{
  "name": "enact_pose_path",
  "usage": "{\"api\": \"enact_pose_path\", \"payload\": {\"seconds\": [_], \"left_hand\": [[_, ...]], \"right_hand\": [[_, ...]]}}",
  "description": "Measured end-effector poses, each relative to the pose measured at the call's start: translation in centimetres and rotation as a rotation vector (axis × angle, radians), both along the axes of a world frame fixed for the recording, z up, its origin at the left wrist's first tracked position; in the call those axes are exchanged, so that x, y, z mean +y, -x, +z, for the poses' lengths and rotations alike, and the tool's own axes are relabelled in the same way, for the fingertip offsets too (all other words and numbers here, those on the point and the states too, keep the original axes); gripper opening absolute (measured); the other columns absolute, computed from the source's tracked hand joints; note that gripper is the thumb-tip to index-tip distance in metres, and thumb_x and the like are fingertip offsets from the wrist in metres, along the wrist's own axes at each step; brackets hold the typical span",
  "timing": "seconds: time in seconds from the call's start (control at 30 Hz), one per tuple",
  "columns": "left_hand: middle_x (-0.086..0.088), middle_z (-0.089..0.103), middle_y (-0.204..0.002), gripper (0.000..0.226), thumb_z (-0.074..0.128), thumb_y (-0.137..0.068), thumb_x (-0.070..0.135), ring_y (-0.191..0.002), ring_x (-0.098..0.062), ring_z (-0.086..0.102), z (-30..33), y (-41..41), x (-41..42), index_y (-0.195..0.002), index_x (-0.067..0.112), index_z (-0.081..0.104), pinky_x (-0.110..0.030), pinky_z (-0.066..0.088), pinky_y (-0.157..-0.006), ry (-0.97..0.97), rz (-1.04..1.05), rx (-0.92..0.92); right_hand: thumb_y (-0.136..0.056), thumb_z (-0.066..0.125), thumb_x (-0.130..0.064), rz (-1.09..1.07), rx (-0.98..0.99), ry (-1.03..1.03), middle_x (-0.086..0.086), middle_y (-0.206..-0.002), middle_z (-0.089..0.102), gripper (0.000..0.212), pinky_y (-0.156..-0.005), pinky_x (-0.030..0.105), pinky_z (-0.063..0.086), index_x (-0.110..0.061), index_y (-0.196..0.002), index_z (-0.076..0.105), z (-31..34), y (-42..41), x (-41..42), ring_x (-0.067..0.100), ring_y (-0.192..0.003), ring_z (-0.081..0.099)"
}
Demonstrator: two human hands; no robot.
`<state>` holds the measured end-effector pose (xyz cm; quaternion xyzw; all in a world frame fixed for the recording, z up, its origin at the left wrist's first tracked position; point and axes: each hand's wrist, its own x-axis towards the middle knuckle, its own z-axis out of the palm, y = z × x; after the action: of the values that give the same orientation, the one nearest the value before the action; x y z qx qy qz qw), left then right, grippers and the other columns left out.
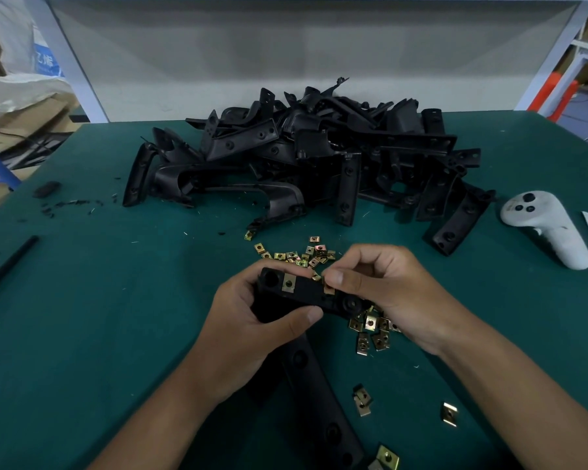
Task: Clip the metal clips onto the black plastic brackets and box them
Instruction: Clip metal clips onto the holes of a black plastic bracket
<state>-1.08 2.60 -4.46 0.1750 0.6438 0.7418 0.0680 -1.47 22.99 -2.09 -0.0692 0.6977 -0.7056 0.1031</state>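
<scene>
At centre frame the left hand (pixel 252 320) is wrapped tight around a black plastic bracket (pixel 306 295) with one clip (pixel 288 283) already seated. The right hand (pixel 381 286) pinches what looks like a second metal clip (pixel 329 287) at the bracket's edge. The bracket seems light and stiff, best gripped by its flat sides; the clips look small, springy and slippery.

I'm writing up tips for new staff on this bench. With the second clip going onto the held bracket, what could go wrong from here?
1. The clip under the right hand fingers may seat crooked; its far edge is hidden.
2. Loose clips lie under the bracket the left hand holds; a slip could scatter them.
3. Stray clips near the table edge may get knocked off.
</scene>
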Motion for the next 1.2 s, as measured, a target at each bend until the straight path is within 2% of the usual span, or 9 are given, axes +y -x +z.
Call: {"api": "enact_pose_path", "payload": {"seconds": [0.07,0.2,0.27,0.33,0.47,0.63,0.9,1.07,1.2], "left_hand": [[0.002,0.073,-0.087,0.028,0.085,-0.074,0.011,-0.082,-0.01,0.067,0.0,0.0,-0.1,-0.095,0.025,0.074,-0.021,0.055,-0.075,0.011,0.016,0.008],[0.001,0.073,-0.091,0.028,0.084,-0.072,0.026,-0.086,-0.013,0.068,0.0,0.1,-0.3,-0.098,0.025,0.073,-0.024,0.054,-0.078,0.008,0.062,0.013],[0.0,0.073,-0.094,0.029,0.083,-0.073,0.025,-0.088,-0.013,0.069,-0.1,0.1,-0.3,-0.1,0.022,0.072,-0.023,0.054,-0.078,-0.003,0.078,0.018],[-0.002,0.074,-0.097,0.029,0.083,-0.074,0.024,-0.09,-0.016,0.07,0.0,0.2,-0.3,-0.101,0.021,0.072,-0.022,0.055,-0.078,-0.021,0.1,0.025],[-0.006,0.076,-0.101,0.029,0.083,-0.074,0.026,-0.093,-0.019,0.072,0.3,0.3,-0.6,-0.1,0.022,0.072,-0.026,0.057,-0.079,-0.056,0.131,0.022],[-0.005,0.075,-0.099,0.029,0.083,-0.074,0.026,-0.093,-0.018,0.071,0.2,0.3,-0.5,-0.1,0.022,0.071,-0.025,0.056,-0.08,-0.057,0.135,0.025],[-0.005,0.074,-0.101,0.031,0.084,-0.074,0.025,-0.095,-0.02,0.07,-0.1,0.3,-0.6,-0.101,0.022,0.07,-0.029,0.057,-0.084,-0.057,0.122,0.031],[0.001,0.073,-0.096,0.038,0.092,-0.071,0.021,-0.091,-0.013,0.07,0.1,0.3,-0.4,-0.102,0.02,0.071,-0.02,0.056,-0.078,-0.107,0.179,0.005],[-0.001,0.076,-0.093,0.022,0.075,-0.076,0.016,-0.088,-0.012,0.072,0.5,-0.2,0.0,-0.098,0.014,0.07,-0.019,0.057,-0.076,-0.104,0.227,0.056]], "right_hand": [[-0.079,0.074,-0.044,-0.005,0.015,-0.032,0.002,-0.086,0.076,0.026,-0.073,0.02,0.055,-0.019,-0.084,0.08,0.0,0.0,0.1,0.013,-0.078,0.068],[-0.089,0.062,-0.059,0.003,0.033,-0.103,0.002,-0.102,0.077,0.04,-0.095,0.055,0.049,-0.025,-0.099,0.081,-0.2,-0.1,0.4,0.029,-0.101,0.069],[-0.089,0.065,-0.057,0.032,0.056,-0.116,-0.005,-0.103,0.076,0.034,-0.087,0.049,0.052,-0.03,-0.103,0.08,-0.1,-0.1,0.5,0.02,-0.1,0.068],[-0.083,0.072,-0.047,0.086,0.086,-0.097,-0.01,-0.1,0.075,0.03,-0.077,0.025,0.052,-0.03,-0.107,0.077,0.1,-0.1,0.3,0.009,-0.094,0.067],[-0.077,0.088,-0.033,0.065,0.212,-0.181,-0.002,-0.111,0.074,0.041,-0.086,0.042,0.058,-0.032,-0.115,0.072,-0.8,-0.3,-0.1,0.026,-0.099,0.07],[-0.084,0.08,-0.036,-0.019,0.425,-0.299,-0.012,-0.103,0.074,0.03,-0.079,0.015,0.051,-0.03,-0.113,0.073,-1.0,-0.3,-0.1,0.013,-0.096,0.07],[-0.086,0.077,-0.037,-0.031,0.468,-0.319,-0.009,-0.099,0.073,0.027,-0.077,0.02,0.052,-0.029,-0.111,0.073,-1.3,-0.3,-0.1,0.016,-0.091,0.068],[-0.087,0.075,-0.04,-0.115,0.463,-0.263,-0.011,-0.099,0.072,0.026,-0.075,0.022,0.052,-0.038,-0.112,0.072,-1.0,-0.3,0.2,0.011,-0.083,0.066],[-0.086,0.075,-0.041,-0.136,0.48,-0.306,-0.018,-0.096,0.069,0.026,-0.069,0.034,0.051,-0.041,-0.112,0.072,0.4,-0.4,0.9,0.007,-0.077,0.058]]}}
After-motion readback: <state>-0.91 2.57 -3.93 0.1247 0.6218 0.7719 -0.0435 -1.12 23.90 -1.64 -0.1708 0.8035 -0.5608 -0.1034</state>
